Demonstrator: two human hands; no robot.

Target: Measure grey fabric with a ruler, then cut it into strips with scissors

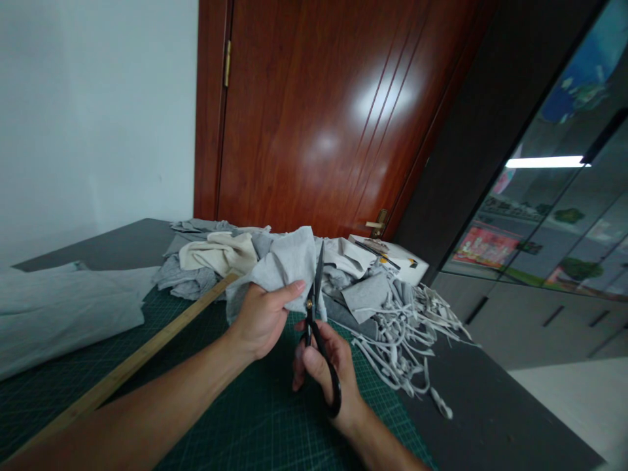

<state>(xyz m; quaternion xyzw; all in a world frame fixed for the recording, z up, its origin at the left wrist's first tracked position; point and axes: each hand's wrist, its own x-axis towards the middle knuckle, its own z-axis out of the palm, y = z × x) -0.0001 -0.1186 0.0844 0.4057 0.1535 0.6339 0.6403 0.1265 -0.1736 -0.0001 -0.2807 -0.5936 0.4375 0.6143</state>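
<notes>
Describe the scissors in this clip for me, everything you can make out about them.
The scissors have dark, slender, pointed blades, metal by their look, a brass-coloured pivot and black looped handles. The right hand grips them by the handles, above the green mat, the tips pointing away from the person. The blades run along the right edge of the pale grey cloth pinched by the left hand; whether they touch it is unclear.

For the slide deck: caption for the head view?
Left hand holds grey cloth while right hand works black-handled scissors at its edge, above a green cutting mat.
</notes>
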